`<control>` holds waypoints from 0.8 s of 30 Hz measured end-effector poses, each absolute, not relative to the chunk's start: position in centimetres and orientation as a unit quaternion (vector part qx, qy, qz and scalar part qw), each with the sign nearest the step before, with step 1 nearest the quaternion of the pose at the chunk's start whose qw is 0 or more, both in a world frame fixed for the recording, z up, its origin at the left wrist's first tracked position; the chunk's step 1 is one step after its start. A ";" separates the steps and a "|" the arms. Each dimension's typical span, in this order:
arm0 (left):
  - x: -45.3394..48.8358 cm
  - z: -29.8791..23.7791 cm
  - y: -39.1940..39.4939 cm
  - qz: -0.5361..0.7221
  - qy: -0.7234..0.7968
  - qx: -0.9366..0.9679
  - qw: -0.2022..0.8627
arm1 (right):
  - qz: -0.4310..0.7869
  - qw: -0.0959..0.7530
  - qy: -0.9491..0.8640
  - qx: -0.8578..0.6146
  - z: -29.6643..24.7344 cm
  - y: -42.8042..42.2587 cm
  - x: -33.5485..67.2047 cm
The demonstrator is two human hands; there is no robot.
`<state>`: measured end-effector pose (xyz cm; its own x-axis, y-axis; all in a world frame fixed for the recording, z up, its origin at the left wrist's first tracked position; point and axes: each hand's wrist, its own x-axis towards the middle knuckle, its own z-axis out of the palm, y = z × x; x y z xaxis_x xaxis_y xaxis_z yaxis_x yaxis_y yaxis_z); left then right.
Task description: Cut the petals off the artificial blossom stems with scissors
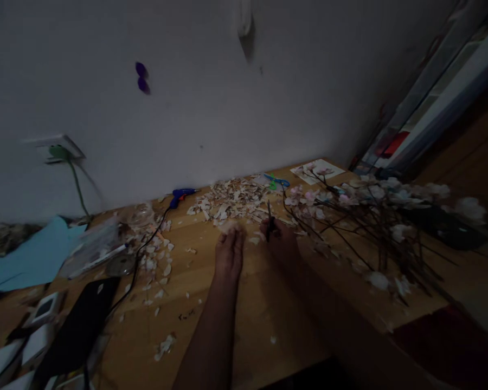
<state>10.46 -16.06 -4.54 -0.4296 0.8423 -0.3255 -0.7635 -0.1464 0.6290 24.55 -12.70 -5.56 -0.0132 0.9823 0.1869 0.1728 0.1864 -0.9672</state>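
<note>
My left hand [229, 252] is closed, its fingertips pinching a thin pale piece [229, 225] that looks like a petal or shaving. My right hand [283, 241] is wrapped round small dark scissors [270, 221], whose blades point up and away from me. A short gap separates the scissors from the pale piece. Just beyond both hands lies a wide heap of pale curled shavings [236, 196]. To the right of my right hand, brown branches with pink and white artificial flowers [350, 199] spread over the wooden table [203, 271]. The room is dim, and fine detail at the fingers is lost.
A blue glue gun [180, 197] lies near the wall, its black cord running left. Blue-and-green scissors [275, 181] and a white card [318, 170] are at the back. On the left are a black phone-like slab [79, 325], plastic bags [95, 249] and light-blue paper [32, 257].
</note>
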 end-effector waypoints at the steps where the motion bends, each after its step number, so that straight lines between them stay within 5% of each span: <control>1: 10.3 -4.2 -16.1 0.776 0.340 0.008 0.531 | 0.399 0.482 -0.607 -0.490 -5.6 -12.9 24.5; 10: 10.6 -3.0 -16.9 0.801 0.273 -0.047 0.531 | 0.218 0.272 -0.819 -0.456 -5.1 -14.6 24.0; 24: 12.1 -4.7 -16.8 0.777 0.290 0.115 0.547 | 0.232 0.245 -0.833 -0.439 -5.5 -14.4 24.4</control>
